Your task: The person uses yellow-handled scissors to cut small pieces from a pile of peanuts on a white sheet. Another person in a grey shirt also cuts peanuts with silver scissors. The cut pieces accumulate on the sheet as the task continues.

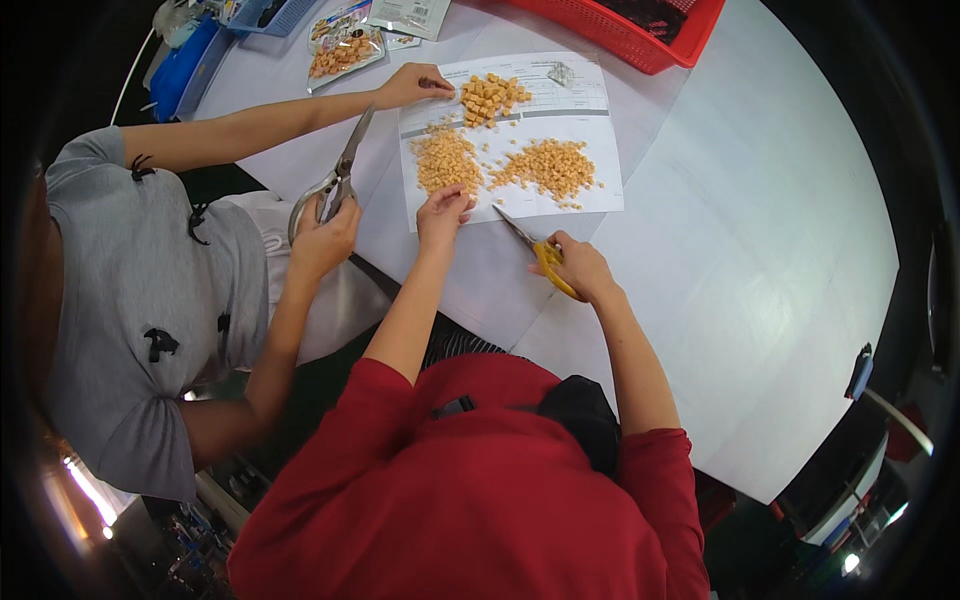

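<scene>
On a printed paper sheet lie three heaps of orange-tan pieces. Larger cubes are at the far side, with a heap of small bits at the left and another heap of small bits at the right. My left hand is at the near edge of the left heap, fingertips drawn together in a pinch; what is between them is too small to make out. My right hand grips yellow-handled scissors, their tips pointing at the sheet's near edge, between the two small-bit heaps.
At my left a co-worker in a grey shirt holds metal shears; their other hand reaches toward the larger cubes. Clear bags of cubes and a silver pouch lie beyond. A red basket stands far right, blue bins far left.
</scene>
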A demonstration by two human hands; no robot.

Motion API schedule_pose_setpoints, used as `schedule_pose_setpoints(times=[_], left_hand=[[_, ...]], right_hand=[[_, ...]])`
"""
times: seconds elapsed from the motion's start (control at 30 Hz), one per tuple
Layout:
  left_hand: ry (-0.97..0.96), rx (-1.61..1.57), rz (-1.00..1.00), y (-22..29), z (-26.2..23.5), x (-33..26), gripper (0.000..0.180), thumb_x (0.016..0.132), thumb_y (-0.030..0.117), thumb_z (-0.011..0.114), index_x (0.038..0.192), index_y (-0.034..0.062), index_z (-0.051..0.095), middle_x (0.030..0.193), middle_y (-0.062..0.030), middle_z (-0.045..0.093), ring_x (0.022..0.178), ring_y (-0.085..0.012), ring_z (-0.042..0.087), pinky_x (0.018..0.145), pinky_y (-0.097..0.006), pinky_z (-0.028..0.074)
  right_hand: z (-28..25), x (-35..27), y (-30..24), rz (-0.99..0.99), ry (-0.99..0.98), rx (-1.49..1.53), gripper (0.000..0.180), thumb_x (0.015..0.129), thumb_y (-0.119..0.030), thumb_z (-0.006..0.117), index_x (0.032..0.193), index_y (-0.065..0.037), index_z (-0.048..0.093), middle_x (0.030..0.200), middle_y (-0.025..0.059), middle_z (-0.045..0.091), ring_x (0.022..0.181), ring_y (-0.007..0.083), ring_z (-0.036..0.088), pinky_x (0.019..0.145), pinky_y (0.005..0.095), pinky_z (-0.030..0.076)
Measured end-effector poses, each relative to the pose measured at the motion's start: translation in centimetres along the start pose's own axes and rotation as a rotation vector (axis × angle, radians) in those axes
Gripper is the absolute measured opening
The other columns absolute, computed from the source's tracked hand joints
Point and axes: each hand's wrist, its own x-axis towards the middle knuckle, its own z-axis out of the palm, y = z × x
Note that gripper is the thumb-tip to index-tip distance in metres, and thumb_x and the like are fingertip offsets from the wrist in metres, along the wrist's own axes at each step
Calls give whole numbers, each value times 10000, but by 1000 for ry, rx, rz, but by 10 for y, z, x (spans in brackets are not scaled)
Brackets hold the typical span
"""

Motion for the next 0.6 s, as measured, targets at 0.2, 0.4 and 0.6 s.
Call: schedule_pose_setpoints(times=[0.2, 0.4, 0.6], left_hand=[[-38, -247, -186, 9, -3, -33, 251, 892, 87, 630, 1128, 19, 576, 1040, -78, 636, 940, -199, 656, 768, -276, 525], [-198, -450, -292, 5, 6, -30, 266, 875, 109, 662, 1115, 48, 566, 1074, -74, 620, 947, -154, 605, 851, -294, 509], [-273, -485, -310, 9, 14, -39, 248, 869, 116, 668, 1096, 64, 582, 1040, -62, 621, 897, -136, 591, 821, -292, 516]], right_hand=[[-33, 21, -8, 64, -13, 39, 705, 748, -640, 649, 1152, -73, 535, 912, 190, 679, 857, 332, 666, 739, 421, 514], [-28, 4, 7, 81, -5, 109, 696, 753, -611, 670, 1144, -54, 528, 880, 195, 680, 841, 354, 664, 742, 421, 510], [-14, -36, -15, 14, 67, 398, 707, 767, -555, 697, 1191, -32, 480, 962, 216, 664, 903, 367, 648, 781, 422, 501]])
